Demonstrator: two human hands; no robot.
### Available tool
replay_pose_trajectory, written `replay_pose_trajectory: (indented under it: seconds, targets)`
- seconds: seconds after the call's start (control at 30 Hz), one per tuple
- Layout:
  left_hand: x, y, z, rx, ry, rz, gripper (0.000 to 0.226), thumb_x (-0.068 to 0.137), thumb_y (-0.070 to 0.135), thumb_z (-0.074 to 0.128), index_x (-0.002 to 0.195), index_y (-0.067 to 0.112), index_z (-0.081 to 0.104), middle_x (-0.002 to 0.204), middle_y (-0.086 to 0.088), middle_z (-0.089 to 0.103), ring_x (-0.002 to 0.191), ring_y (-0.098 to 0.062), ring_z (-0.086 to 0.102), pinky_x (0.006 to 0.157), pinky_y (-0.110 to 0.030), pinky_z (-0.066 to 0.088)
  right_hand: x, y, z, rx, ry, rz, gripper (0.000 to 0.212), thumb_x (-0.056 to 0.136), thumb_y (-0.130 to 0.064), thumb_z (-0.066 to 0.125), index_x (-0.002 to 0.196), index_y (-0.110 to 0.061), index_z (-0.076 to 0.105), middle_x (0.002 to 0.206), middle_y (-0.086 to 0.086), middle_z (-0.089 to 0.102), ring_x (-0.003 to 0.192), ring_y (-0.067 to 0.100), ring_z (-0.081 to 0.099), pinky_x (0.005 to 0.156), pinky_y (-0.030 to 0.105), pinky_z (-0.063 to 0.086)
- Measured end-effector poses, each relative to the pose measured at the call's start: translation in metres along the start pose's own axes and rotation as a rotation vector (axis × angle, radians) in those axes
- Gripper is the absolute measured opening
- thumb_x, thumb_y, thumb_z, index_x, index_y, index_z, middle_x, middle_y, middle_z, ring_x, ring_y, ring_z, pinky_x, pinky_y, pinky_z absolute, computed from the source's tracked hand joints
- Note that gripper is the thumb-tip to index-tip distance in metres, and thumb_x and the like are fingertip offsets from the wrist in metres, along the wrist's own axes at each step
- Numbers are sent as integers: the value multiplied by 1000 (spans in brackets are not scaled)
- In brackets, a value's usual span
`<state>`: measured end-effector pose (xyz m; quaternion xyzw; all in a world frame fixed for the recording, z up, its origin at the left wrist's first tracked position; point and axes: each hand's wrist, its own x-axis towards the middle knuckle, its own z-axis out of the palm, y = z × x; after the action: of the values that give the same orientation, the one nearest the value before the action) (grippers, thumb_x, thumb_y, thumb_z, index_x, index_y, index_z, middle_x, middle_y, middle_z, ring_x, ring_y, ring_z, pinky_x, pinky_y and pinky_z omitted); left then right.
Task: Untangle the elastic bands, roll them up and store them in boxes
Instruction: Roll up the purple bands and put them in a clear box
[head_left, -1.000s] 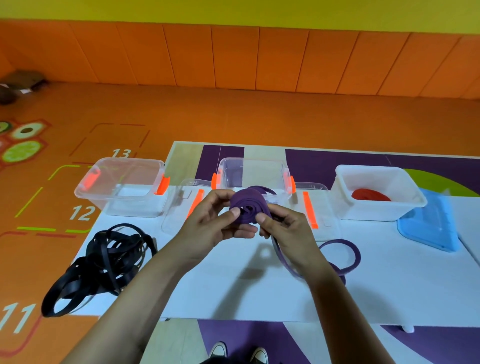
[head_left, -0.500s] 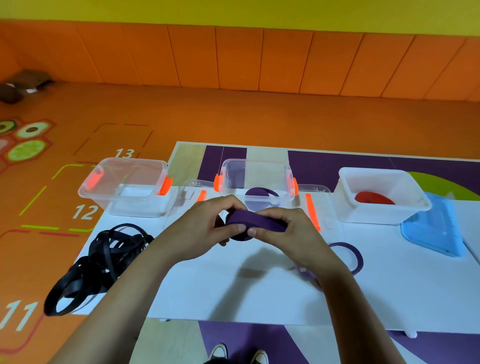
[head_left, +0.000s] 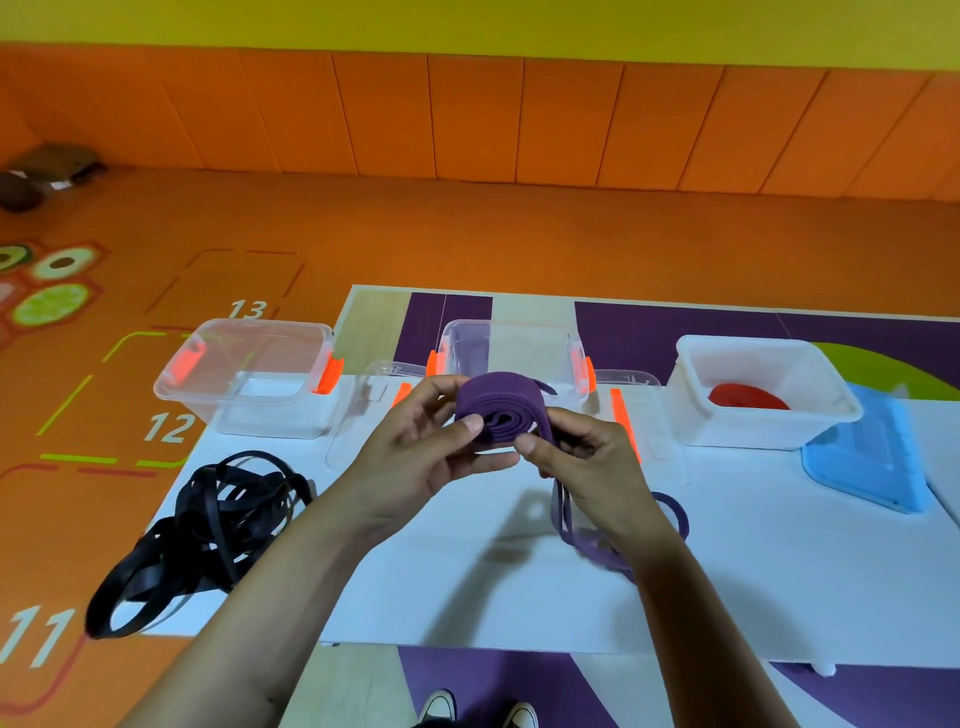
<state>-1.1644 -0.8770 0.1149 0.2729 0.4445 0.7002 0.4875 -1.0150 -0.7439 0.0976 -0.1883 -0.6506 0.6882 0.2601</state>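
Purple band (head_left: 497, 410) coiled flat, tail prob. trailing to table (head_left: 467, 587).

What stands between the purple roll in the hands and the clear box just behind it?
Nothing visible. The purple roll, held by the left hand and right hand, sits right before the open-topped middle clear box. Only its loose tail hangs down to the table.

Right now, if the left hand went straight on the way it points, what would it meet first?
The left hand pinches the rolled purple elastic band. Beyond that, it would probably meet the middle clear plastic box with orange latches, though depth is unclear.
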Motion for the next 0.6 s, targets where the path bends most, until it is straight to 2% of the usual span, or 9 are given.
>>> replay_pose_trajectory:
  seconds: [0.1, 0.2, 0.23, 0.3, 0.37, 0.4, 0.47, 0.53, 0.6]
  targets:
    - [-2, -4, 1, 24, 46, -47, 29, 98, 6, 57, 126, 6, 52, 129, -21, 64, 107, -45, 70, 84, -48, 60, 0, 6, 2, -14, 58, 26, 19, 90, -4, 72, 107, -10, 77, 67, -14, 65, 61, 4, 47, 61, 17, 42]
    - [-2, 1, -2, 355, 97, -64, 24, 100, 11, 60, 122, 7, 54, 127, -13, 63, 99, -33, 74, 78, -48, 63, -2, 8, -1, -74, 59, 49, 15, 91, -6, 72, 105, -9, 78, 64, -15, 63, 61, 2, 46, 61, 15, 40]
    - [-2, 4, -5, 521, 110, -68, 21, 99, 13, 63, 119, 11, 57, 125, -8, 62, 93, -25, 74, 75, -44, 63, -2, 7, -3, -101, 47, 56, 12, 91, -6, 73, 101, -9, 78, 64, -14, 63, 61, 1, 47, 62, 13, 40]
    - [-3, 12, -11, 900, 119, -68, 22, 95, 24, 70, 114, 27, 59, 122, 8, 58, 81, -12, 69, 70, -27, 58, -2, 3, -8, -168, 3, 72, 11, 89, -11, 77, 97, -16, 81, 71, -9, 69, 66, 3, 54, 68, 15, 43]
    - [-4, 20, -11, 1130, 69, -23, 31, 89, 34, 76, 114, 38, 59, 116, 20, 57, 73, -9, 63, 67, -16, 47, 0, 0, -10, -302, -59, 99, 15, 86, -19, 82, 98, -27, 82, 83, 0, 75, 74, 12, 62, 72, 26, 46]
    - [-4, 24, -10, 1160, 25, -2, 32, 87, 37, 77, 115, 39, 61, 111, 20, 59, 69, -8, 60, 65, -13, 45, 1, -2, -10, -378, -88, 107, 17, 85, -23, 83, 100, -31, 82, 87, 1, 75, 78, 18, 65, 74, 30, 48]
    - [-3, 29, -7, 1188, -51, 14, 24, 88, 38, 77, 109, 36, 67, 101, 18, 62, 64, -5, 59, 60, -14, 44, 3, -4, -8, -443, -134, 103, 19, 83, -25, 84, 100, -32, 82, 90, 0, 74, 83, 24, 66, 73, 31, 47]
    - [-2, 32, -6, 1184, -70, -7, 13, 92, 37, 73, 103, 34, 67, 99, 16, 63, 60, -10, 63, 56, -20, 48, 3, -5, -7, -414, -132, 109, 19, 82, -26, 86, 98, -33, 82, 89, 2, 72, 82, 25, 64, 72, 31, 44]
    - [-2, 30, -8, 1110, -58, -5, 9, 96, 32, 69, 105, 31, 65, 98, 13, 65, 59, -17, 67, 57, -28, 55, 1, -4, -6, -351, -105, 111, 18, 81, -26, 86, 98, -31, 81, 90, 2, 71, 84, 27, 64, 75, 38, 47]
